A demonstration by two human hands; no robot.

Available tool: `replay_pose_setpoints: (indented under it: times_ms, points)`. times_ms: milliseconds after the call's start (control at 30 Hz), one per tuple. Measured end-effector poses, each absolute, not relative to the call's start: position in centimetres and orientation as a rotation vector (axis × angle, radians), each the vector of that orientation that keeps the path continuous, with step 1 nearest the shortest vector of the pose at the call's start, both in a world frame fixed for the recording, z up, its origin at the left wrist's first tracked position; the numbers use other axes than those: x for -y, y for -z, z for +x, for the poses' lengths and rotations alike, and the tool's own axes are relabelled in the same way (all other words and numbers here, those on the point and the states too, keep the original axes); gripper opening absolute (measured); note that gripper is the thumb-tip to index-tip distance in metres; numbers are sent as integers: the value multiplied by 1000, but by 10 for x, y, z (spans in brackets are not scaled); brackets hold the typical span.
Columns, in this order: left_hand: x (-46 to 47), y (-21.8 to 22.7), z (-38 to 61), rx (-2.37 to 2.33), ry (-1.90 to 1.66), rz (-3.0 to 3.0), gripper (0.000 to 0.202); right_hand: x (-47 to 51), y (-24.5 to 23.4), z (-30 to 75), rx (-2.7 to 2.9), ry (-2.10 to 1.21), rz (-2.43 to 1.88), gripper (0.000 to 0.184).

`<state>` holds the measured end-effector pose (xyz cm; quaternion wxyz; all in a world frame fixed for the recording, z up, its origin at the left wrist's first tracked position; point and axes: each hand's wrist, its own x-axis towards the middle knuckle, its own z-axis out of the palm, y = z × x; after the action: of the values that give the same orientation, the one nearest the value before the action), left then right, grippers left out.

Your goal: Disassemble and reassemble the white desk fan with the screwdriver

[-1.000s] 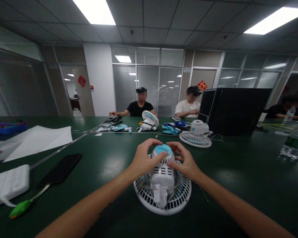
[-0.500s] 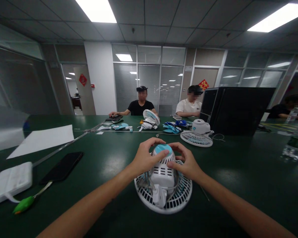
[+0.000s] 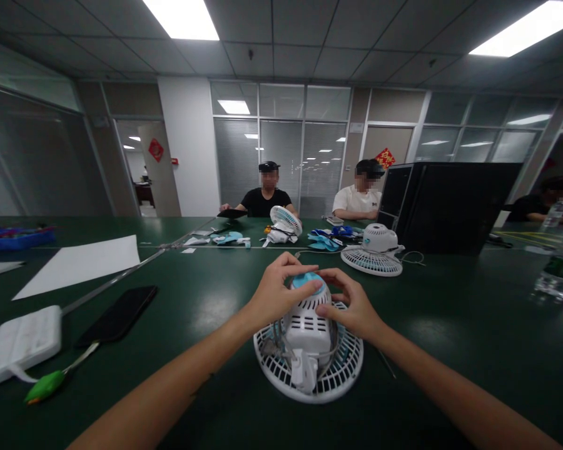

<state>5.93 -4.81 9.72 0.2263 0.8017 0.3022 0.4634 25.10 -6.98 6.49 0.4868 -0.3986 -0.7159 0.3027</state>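
Note:
A small white fan (image 3: 308, 337) lies face down on the green table, its round grille at the bottom and its motor housing pointing up. On top of the housing is a light blue cap (image 3: 304, 279). My left hand (image 3: 281, 287) holds this cap, with the thumb across it and the fingers over its far side. From the right, my right hand (image 3: 349, 303) grips the upper housing between thumb and curled fingers. A cable is wound around the housing, and a white plug (image 3: 304, 370) hangs at its near side. A thin metal rod (image 3: 387, 364) lies right of the grille.
A black phone (image 3: 117, 315), a white power bank (image 3: 22, 345) and a green screwdriver handle (image 3: 45, 387) lie left. Ahead are a second fan (image 3: 373, 253), a third fan (image 3: 284, 226) and blue parts (image 3: 229, 238). A black computer case (image 3: 455, 209) stands right. Two people sit opposite.
My left hand's fingers have shifted slightly over the blue cap; the fan stays in place. At far left, a raised white sheet has gone down, exposing a blue tray. A person opposite has lifted a dark flat object.

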Motion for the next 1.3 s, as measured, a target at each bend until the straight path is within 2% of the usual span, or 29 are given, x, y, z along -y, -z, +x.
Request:
replay_pose_setpoints:
  times_ms: [233,500,667,933,1100,1300]
  points:
    - [52,-104,52,-738,-1207,2298,34,68,-65,252,1744,-735,-975,58]
    - [52,-116,41,-671,-923,2610,41,70,-66,252,1743,-722,-986,59]
    - [54,-117,39,-654,-802,2603,44,69,-64,253,1749,-717,-980,59]
    - [48,-111,36,-533,-899,2477,39,67,-65,252,1761,-725,-962,57]
    - [45,-107,39,-729,-1085,2429,36,68,-68,253,1788,-708,-981,54]
    - [44,-108,37,-697,-1036,2396,31,69,-69,253,1789,-719,-987,55]
